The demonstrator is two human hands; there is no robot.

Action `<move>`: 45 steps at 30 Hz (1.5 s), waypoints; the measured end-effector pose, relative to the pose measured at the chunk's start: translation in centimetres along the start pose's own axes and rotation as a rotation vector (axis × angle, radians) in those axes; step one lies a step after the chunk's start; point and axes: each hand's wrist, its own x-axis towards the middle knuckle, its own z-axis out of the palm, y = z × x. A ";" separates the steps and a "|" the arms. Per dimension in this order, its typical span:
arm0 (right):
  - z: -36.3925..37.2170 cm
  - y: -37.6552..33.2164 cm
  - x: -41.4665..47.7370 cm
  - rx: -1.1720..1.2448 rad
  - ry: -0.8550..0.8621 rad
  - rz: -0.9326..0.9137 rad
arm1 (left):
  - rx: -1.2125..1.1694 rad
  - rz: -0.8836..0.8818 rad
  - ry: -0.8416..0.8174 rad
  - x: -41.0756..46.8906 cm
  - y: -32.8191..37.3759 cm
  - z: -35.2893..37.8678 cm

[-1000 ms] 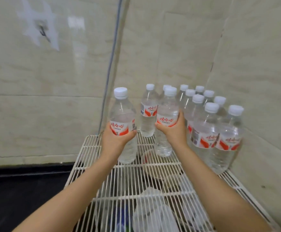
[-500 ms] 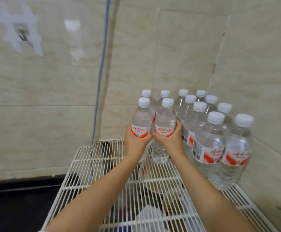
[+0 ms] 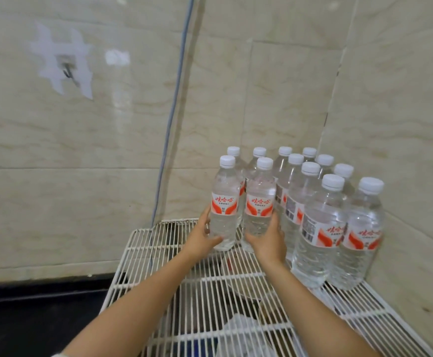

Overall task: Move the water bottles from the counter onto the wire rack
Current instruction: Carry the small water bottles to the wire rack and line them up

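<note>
Rear bottles (image 3: 309,152) mostly hidden, clutter (image 3: 241,328) beneath wire rack (image 3: 143,243) blurred, rack's front cropped

We stretch both bare forearms forward; our left hand (image 3: 202,238) wraps the left water bottle (image 3: 224,202), our right hand (image 3: 269,242) wraps the right water bottle (image 3: 259,204), thumbs toward us.

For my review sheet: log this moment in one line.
left hand grips left bottle | right hand grips right bottle | both upright at wire rack, beside bottle group | release: not yet
</note>
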 end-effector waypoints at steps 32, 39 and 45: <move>0.1 -0.4 -1.6 -0.423 0.064 -0.880 | 0.438 -0.188 0.244 -5.6 0.3 -4.9; 0.7 -2.2 -5.2 -0.326 -0.415 -0.878 | 0.557 -0.266 0.363 -14.2 -0.5 -10.8; 1.4 -6.0 -10.7 -0.453 -0.530 -1.012 | 0.694 -0.278 0.517 -22.8 0.3 -15.1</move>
